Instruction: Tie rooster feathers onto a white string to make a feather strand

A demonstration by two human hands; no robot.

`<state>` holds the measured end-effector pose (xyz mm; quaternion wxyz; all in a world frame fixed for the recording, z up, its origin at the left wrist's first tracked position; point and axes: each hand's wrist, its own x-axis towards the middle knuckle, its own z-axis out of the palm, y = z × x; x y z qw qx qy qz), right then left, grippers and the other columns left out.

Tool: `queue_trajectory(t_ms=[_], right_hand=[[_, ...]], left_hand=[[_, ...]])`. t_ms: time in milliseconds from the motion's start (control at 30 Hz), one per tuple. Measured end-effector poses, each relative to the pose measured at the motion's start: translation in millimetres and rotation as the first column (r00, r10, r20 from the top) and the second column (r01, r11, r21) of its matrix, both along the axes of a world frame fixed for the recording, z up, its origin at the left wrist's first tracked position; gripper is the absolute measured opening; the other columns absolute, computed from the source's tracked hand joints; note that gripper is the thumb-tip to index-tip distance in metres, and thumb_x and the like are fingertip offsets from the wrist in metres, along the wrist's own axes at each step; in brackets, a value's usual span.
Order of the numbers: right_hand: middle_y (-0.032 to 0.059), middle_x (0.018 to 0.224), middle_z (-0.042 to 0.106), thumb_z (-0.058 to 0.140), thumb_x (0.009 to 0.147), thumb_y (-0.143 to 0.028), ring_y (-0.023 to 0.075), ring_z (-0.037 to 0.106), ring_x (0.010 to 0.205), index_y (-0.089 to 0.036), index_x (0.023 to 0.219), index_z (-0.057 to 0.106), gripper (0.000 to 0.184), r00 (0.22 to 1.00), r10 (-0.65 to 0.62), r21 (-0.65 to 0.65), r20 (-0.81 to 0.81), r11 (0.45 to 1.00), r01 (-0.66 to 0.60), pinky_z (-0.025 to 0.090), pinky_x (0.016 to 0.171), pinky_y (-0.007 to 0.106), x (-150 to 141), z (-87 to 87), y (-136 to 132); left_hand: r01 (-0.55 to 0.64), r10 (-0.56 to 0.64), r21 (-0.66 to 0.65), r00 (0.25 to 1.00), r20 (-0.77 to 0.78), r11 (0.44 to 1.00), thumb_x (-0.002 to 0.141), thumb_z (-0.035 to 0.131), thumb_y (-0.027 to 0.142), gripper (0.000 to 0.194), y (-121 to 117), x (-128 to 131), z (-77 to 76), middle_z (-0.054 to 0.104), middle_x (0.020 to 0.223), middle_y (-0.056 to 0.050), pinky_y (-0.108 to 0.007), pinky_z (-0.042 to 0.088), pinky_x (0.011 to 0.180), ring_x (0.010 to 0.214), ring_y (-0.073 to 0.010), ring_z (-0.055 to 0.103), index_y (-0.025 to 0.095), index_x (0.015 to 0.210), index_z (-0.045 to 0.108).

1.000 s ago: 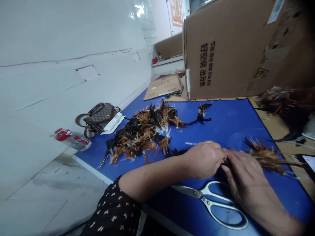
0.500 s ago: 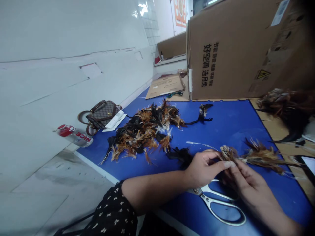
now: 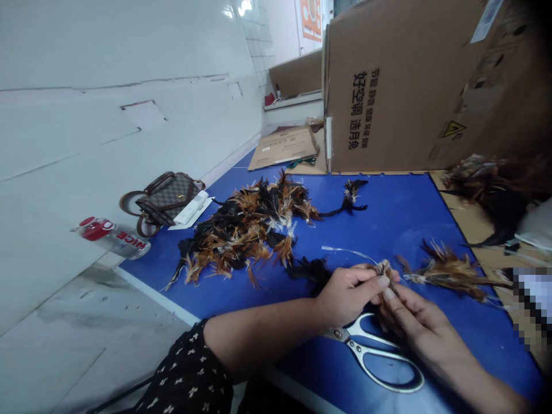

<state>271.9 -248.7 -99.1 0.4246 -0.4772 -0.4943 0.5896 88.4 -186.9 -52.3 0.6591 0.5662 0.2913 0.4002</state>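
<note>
Between my two hands is a small bunch of brown feathers (image 3: 383, 268), its pale tied end poking up above the fingertips. My left hand (image 3: 351, 293) pinches it from the left, thumb on top. My right hand (image 3: 416, 316) grips it from the right, thumb tip close to the left one; the lower part of the bunch is mostly hidden. Metal scissors (image 3: 383, 356) lie on the table under and in front of my hands, blades covered by my left wrist. A clear strip (image 3: 347, 250) lies just beyond my left hand.
On the blue table (image 3: 388, 215) lies a big heap of black and brown feathers (image 3: 241, 230). Another brown feather bunch (image 3: 452, 273) is to the right, and a black one (image 3: 354, 192) farther back. A handbag (image 3: 170, 192), bottle (image 3: 114, 237) and large cardboard box (image 3: 397, 98) stand around.
The view has shifted a little. My fingers have drawn closer together around the bunch, and less of its tied end shows above the thumbs.
</note>
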Motion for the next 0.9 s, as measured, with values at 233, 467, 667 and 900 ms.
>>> queue_trajectory(t_ms=[233,467,667,900], right_hand=[[-0.001,0.073,0.054,0.067,0.105,-0.078,0.0145,0.046,0.063,-0.023,0.095,0.074,0.056,0.995,0.067,0.021,0.07,0.997,-0.069,0.041,0.055,0.028,2.4,9.8,-1.1],[0.0046,0.095,0.08,0.073,0.107,-0.059,0.0225,0.074,0.081,-0.028,0.1,0.08,0.033,0.833,-0.389,0.541,0.393,0.83,0.132,0.062,0.074,0.033,9.8,36.4,4.5],[0.0066,0.139,0.082,0.07,0.112,-0.041,0.0292,0.079,0.119,-0.035,0.143,0.077,0.033,0.76,-0.503,0.706,0.412,0.704,0.084,0.065,0.103,0.045,18.7,26.6,6.3],[0.004,0.138,0.083,0.069,0.113,-0.031,0.0263,0.082,0.118,-0.037,0.152,0.075,0.04,0.806,-0.42,0.716,0.417,0.698,-0.006,0.063,0.116,0.048,18.7,20.8,8.8]], left_hand=[[0.098,-0.068,-0.2,0.987,0.148,0.975,0.085,0.092,0.068,0.056,-3.3,3.2,-4.2,0.079,0.105,-0.012,-0.035,0.057,0.094,0.085,-0.015,0.065,0.014,0.081,0.078],[-0.083,0.164,-0.373,0.968,0.192,0.924,0.078,0.096,0.073,0.065,-0.3,9.5,-12.1,0.08,0.088,-0.009,-0.039,0.062,0.091,0.083,-0.0207,0.077,0.013,0.096,0.079],[0.123,-0.055,-0.416,0.984,0.171,0.901,0.071,0.096,0.08,0.075,-2.4,4.8,-12.0,0.074,0.075,-0.007,-0.031,0.058,0.067,0.063,-0.0169,0.071,0.012,0.09,0.072],[0.238,-0.17,-0.414,0.966,0.193,0.879,0.072,0.096,0.081,0.074,-4.5,1.0,-13.9,0.076,0.074,-0.009,-0.029,0.059,0.068,0.064,-0.0158,0.072,0.012,0.09,0.073]])
